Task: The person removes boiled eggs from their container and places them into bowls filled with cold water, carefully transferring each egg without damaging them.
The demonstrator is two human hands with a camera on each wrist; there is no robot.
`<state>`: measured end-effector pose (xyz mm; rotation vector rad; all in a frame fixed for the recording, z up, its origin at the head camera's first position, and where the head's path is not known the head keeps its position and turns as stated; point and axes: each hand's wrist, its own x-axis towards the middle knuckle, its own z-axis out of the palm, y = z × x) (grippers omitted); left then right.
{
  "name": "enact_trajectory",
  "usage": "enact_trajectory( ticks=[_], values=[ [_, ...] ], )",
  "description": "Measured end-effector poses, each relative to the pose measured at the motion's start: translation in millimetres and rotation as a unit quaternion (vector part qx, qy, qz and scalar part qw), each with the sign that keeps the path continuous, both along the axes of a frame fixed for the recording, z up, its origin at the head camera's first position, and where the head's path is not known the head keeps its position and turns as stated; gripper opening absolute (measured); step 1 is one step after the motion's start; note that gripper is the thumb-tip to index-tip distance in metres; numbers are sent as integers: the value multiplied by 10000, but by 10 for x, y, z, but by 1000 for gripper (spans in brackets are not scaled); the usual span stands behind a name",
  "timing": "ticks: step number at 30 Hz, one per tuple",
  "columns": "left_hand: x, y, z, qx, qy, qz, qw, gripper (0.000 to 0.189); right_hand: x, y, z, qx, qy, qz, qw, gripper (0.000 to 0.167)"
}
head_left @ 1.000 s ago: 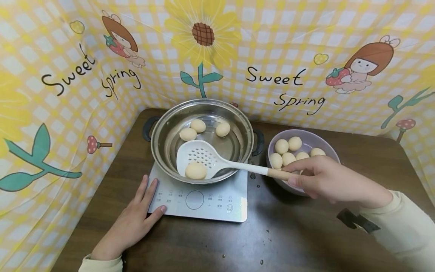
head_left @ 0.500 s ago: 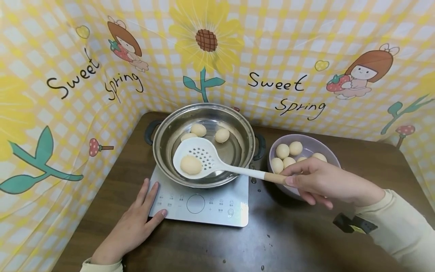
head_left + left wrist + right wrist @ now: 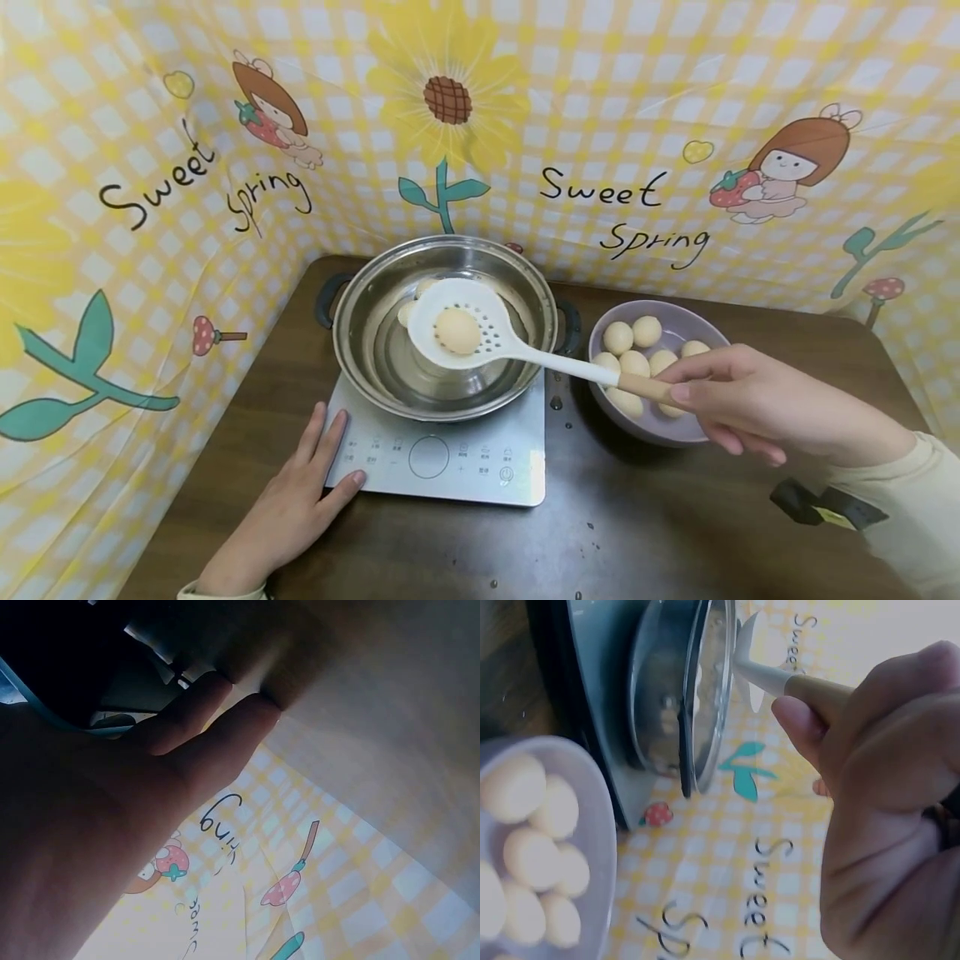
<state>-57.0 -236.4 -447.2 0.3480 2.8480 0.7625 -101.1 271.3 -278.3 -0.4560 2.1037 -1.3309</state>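
My right hand (image 3: 765,400) pinches the wooden end of a white slotted spoon (image 3: 566,365), its head raised over the steel pot (image 3: 442,407). On the spoon's head lies one pale egg (image 3: 457,331). Behind the head, parts of other eggs (image 3: 406,314) show in the water, mostly hidden. From the right wrist, the spoon (image 3: 821,694) appears above the pot's rim, thumb and fingers closed round its handle. My left hand (image 3: 288,500) rests at the left edge of the induction cooker (image 3: 487,490), fingers extended; the left wrist view shows that hand (image 3: 97,802) dark, with straight fingers.
A lilac bowl (image 3: 675,432) holding several eggs (image 3: 633,365) stands right of the pot, under the spoon's handle. Black side handles (image 3: 570,327) stick out from the pot. Water drops (image 3: 556,403) dot the brown table (image 3: 420,550). Checked cloth (image 3: 585,100) hangs behind.
The spoon with its egg has risen from low in the pot and shifted right and back over it. My right hand has moved right; my left hand has stayed put.
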Motion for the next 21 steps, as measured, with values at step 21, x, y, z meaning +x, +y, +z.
enact_trajectory(
  ticks=[21],
  values=[
    [-24, 37, -3, 18, -104, -28, 9999, 85, 377, 891, -78, -1424, -463, -628, 9867, 46]
  ],
)
